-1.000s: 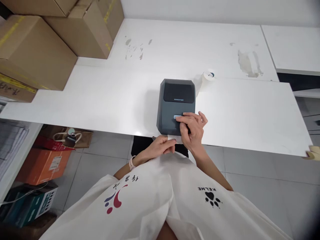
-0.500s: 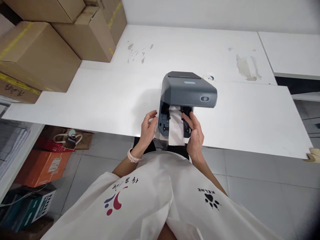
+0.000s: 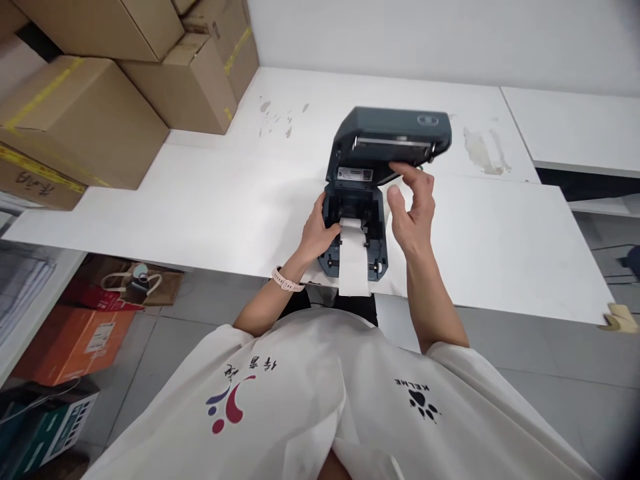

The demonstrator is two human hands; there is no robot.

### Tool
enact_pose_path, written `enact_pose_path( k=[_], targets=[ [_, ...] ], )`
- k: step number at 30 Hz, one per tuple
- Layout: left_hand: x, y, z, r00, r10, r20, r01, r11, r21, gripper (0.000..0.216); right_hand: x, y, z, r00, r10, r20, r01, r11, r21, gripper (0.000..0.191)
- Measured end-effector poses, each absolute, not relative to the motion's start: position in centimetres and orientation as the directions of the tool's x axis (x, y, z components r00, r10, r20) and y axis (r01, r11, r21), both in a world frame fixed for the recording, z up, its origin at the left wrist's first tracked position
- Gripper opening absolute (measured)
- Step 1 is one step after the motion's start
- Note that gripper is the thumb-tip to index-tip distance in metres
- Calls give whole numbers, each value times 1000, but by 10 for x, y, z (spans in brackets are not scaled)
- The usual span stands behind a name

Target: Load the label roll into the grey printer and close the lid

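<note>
A dark grey label printer (image 3: 330,261) stands at the front edge of the white table, its lid (image 3: 400,123) raised and tilted back. From its inside a white paper strip (image 3: 354,267) runs out over the front edge. My left hand (image 3: 316,233) is closed on the left wall of the printer's base, the thumb over the rim near the paper. My right hand (image 3: 414,213) is to the right with thumb and fingers apart. Its fingertips touch the lid's underside.
Cardboard boxes (image 3: 85,127) are stacked at the table's left end. The white table (image 3: 225,213) has worn patches toward the back. An orange box (image 3: 75,340) sits on the lower left. A tan corner guard (image 3: 620,319) is at the table's right corner.
The lid has swung further up and back, showing the printer's inside. My right hand has risen from beside the paper to the lid. My left hand has moved onto the base's left wall.
</note>
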State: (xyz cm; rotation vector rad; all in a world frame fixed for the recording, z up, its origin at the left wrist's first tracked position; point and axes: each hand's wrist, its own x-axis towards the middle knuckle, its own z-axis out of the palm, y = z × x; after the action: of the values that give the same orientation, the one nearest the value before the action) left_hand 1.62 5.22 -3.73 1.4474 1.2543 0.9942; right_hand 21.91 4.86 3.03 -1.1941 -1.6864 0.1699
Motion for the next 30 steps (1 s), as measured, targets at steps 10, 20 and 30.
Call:
enact_pose_path(
  k=[10,20,30],
  targets=[
    [18,53,-42,91,993,75,208,-93,974,73,201,92,18,-397,860,319,741,506,-441,23],
    [19,51,-44,81,992,92,168,-104,980,72,227,41,36,-657,753,45,558,526,-642,38],
    [17,52,-46,82,996,47,179,-61,982,74,367,34,-25,-207,978,11,250,63,-966,34]
  ],
)
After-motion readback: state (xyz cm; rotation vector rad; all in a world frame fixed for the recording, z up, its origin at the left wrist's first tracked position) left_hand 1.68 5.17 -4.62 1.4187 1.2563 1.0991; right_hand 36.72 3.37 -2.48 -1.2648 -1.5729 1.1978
